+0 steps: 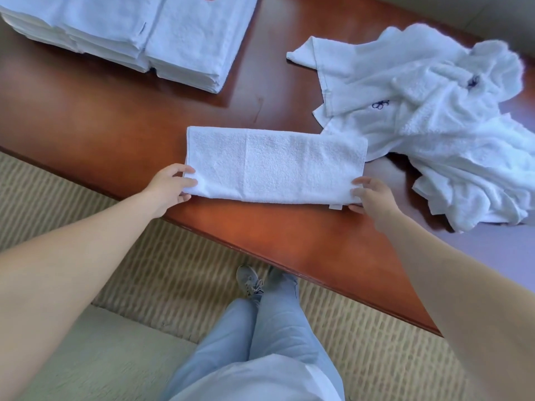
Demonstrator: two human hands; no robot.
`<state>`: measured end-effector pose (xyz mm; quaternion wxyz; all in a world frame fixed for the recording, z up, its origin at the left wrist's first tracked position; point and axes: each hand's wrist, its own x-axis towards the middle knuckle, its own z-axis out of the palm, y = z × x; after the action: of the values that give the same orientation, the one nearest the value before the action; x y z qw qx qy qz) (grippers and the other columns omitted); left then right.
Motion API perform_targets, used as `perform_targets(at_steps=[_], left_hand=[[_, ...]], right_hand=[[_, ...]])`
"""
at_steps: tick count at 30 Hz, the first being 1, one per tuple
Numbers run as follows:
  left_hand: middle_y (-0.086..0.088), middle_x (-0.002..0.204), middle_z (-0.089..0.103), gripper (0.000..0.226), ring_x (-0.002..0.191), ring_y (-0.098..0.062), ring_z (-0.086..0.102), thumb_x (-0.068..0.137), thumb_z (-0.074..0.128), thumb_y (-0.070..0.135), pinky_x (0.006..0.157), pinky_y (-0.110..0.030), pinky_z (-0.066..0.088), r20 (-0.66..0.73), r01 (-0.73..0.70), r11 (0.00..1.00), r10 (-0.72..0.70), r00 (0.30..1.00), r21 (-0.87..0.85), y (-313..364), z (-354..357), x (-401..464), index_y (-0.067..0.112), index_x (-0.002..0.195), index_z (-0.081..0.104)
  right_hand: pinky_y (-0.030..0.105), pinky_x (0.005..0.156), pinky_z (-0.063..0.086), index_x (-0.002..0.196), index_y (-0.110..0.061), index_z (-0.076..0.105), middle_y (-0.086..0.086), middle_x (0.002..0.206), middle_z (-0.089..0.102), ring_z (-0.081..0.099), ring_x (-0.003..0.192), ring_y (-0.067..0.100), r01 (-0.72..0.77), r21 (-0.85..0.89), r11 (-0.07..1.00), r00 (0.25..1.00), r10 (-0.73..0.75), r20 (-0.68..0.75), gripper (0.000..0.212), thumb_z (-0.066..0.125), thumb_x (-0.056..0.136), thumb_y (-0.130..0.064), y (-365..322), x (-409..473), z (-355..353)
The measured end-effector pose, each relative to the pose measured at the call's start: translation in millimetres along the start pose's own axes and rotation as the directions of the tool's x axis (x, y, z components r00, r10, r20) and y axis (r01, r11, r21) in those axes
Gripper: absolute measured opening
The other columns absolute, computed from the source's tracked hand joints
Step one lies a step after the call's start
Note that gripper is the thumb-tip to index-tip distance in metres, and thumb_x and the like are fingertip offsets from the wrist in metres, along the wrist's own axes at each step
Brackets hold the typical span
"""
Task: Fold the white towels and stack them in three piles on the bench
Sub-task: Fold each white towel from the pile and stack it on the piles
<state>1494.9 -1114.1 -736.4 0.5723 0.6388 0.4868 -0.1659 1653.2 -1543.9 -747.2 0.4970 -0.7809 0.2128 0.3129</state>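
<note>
A white towel (275,164), folded into a long strip, lies flat on the reddish wooden bench (121,117) near its front edge. My left hand (170,188) pinches the strip's near left corner. My right hand (372,195) pinches the near right corner, where a small label sticks out. Two stacks of folded white towels (130,33) sit side by side at the bench's far left, running out of the frame at the top. A heap of unfolded white towels (440,120) with dark blue embroidered marks lies at the right.
The bench's front edge (289,266) runs diagonally from left down to right. Below it lies a striped beige carpet (173,256). My legs in light blue trousers (269,328) and a grey shoe (249,280) stand close to the bench.
</note>
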Motion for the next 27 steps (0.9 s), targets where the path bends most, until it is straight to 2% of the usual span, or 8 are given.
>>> perform_targets(at_steps=[4,8,11,15,19,21,23,27], left_hand=[[-0.009,0.117,0.061,0.015,0.071,-0.014,0.049,0.098,0.063,0.006,0.066,-0.022,0.049,-0.015,-0.016,0.99,0.014,1.0,-0.143,50.0,4.4,-2.6,0.015,0.106,0.072],[-0.008,0.106,0.06,0.016,0.074,-0.013,0.05,0.099,0.06,0.006,0.065,-0.018,0.048,-0.057,-0.095,0.895,0.078,0.995,-0.435,117.0,0.9,-12.8,0.016,0.106,0.069],[-0.007,0.103,0.063,0.018,0.075,-0.012,0.053,0.099,0.056,0.004,0.065,-0.016,0.046,-0.084,-0.116,0.876,0.087,0.993,-0.468,131.0,-3.4,-17.2,0.017,0.101,0.068],[-0.004,0.102,0.061,0.024,0.074,-0.014,0.053,0.099,0.053,0.003,0.063,-0.021,0.045,-0.093,-0.086,0.979,0.069,0.993,-0.184,82.5,-1.8,-8.2,0.019,0.088,0.067],[0.005,0.114,0.063,0.02,0.088,-0.015,0.061,0.099,0.059,0.009,0.079,-0.029,0.057,-0.05,-0.064,0.983,0.073,0.996,0.174,11.9,1.4,13.9,0.018,0.088,0.072],[0.007,0.115,0.064,0.02,0.094,-0.012,0.065,0.098,0.059,0.011,0.085,-0.029,0.058,-0.061,-0.1,0.975,0.114,0.992,0.197,-3.6,2.6,22.0,0.021,0.089,0.074],[0.005,0.113,0.064,0.02,0.095,-0.012,0.066,0.096,0.058,0.012,0.088,-0.033,0.059,-0.069,-0.129,0.967,0.147,0.987,0.221,-6.7,3.3,24.9,0.021,0.089,0.075],[0.004,0.095,0.051,0.024,0.079,-0.013,0.06,0.098,0.051,0.01,0.088,-0.039,0.062,-0.078,-0.156,0.948,0.184,0.98,0.277,-3.7,0.7,19.5,0.02,0.09,0.071]], right_hand=[[0.019,0.061,0.057,0.099,-0.012,0.07,0.01,0.097,0.067,0.072,0.067,0.014,-0.013,0.1,0.995,1.0,0.011,0.016,0.014,0.064,0.092,-0.002,-47.0,4.5,-9.4],[0.02,0.067,0.057,0.101,-0.017,0.071,0.004,0.092,0.067,0.071,0.072,0.012,0.043,0.474,0.88,0.999,-0.034,-0.028,0.014,0.064,0.096,-0.006,-114.7,2.6,-13.0],[0.02,0.068,0.056,0.1,-0.018,0.069,0.004,0.092,0.066,0.07,0.075,0.013,0.066,0.532,0.844,0.998,-0.058,-0.033,0.013,0.062,0.097,-0.006,-126.0,-1.6,-15.5],[0.021,0.066,0.055,0.1,-0.019,0.069,0.003,0.094,0.067,0.068,0.071,0.006,0.056,0.244,0.968,0.998,-0.053,-0.02,0.014,0.063,0.095,-0.008,-76.9,-6.8,-11.6],[0.025,0.071,0.058,0.092,-0.022,0.07,0.006,0.096,0.064,0.067,0.07,0.012,0.036,-0.084,0.996,0.999,-0.036,0.008,0.019,0.062,0.093,-0.005,-9.1,-1.4,-5.3],[0.021,0.071,0.058,0.091,-0.026,0.071,0.002,0.095,0.061,0.07,0.07,0.01,0.047,-0.121,0.992,0.999,-0.049,-0.01,0.019,0.062,0.092,-0.009,2.9,4.3,-1.4],[0.017,0.059,0.052,0.088,-0.029,0.07,-0.002,0.089,0.059,0.067,0.059,0.003,0.075,-0.174,0.982,0.996,-0.08,-0.024,0.022,0.057,0.089,-0.012,2.1,6.1,1.9],[0.025,0.05,0.036,0.086,-0.031,0.067,-0.009,0.069,0.05,0.045,0.05,0.013,0.106,-0.329,0.938,0.991,-0.128,-0.047,0.024,0.048,0.086,-0.016,1.1,-2.0,2.5]])
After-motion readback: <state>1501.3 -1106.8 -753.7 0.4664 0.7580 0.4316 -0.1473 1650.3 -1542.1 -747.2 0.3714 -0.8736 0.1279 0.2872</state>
